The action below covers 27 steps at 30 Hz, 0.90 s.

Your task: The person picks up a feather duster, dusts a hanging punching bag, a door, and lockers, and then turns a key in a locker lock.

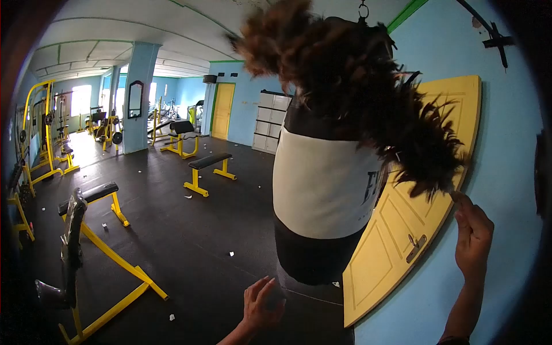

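Note:
My right hand (475, 233) is raised at the right, its fingers closed round the lower end of a feather duster (368, 86). The duster's long brown-black plume stretches up and left across the top of a hanging punching bag (322, 184). Feathers cover much of the bag's upper part; whether they press on it I cannot tell. The bag is black with a broad white band and dark lettering. Low in the middle, my left hand (263, 305) is held out with fingers apart and nothing in it, near the bag's bottom end.
A yellow door (397, 230) stands behind the bag, by the blue wall. Yellow-framed benches (210, 161) and an angled exercise bench (109, 247) stand at left. Small white scraps (232, 253) lie on the dark floor. White lockers (271, 121) and a blue pillar (140, 98) are farther back.

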{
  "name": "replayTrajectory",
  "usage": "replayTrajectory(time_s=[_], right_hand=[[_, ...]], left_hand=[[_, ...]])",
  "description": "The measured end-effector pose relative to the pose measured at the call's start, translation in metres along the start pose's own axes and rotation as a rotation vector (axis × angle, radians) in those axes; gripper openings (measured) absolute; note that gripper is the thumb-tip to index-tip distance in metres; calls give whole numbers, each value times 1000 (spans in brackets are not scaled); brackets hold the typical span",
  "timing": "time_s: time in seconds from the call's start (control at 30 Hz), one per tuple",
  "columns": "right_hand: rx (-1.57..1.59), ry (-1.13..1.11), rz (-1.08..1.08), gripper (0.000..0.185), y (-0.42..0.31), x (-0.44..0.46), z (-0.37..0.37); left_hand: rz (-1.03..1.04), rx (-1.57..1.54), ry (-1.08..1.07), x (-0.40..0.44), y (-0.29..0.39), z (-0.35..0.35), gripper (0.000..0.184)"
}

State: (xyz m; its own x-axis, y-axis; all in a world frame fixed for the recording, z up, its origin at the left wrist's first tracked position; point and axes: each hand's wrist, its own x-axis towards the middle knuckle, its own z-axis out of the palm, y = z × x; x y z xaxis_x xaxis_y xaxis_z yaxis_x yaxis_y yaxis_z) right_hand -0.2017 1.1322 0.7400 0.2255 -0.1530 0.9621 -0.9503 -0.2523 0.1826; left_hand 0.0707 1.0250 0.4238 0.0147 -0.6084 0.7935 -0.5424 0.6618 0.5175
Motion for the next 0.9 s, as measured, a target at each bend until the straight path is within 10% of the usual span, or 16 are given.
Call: replayTrajectory(time_s=[0.23,0.5,0.67,0.9], right_hand=[[-225,-590,-146,17,-33,-6,-39],[-366,118,-97,32,-1,8,-51],[-443,-672,-135,27,-57,7,-80],[-494,-36,-62,27,-35,14,-50]], left_hand=[[79,-12,13,17,-10,-5,66],[2,-8,-253,21,2,2,76],[-8,9,-356,24,5,9,79],[79,-14,-362,23,14,10,81]])
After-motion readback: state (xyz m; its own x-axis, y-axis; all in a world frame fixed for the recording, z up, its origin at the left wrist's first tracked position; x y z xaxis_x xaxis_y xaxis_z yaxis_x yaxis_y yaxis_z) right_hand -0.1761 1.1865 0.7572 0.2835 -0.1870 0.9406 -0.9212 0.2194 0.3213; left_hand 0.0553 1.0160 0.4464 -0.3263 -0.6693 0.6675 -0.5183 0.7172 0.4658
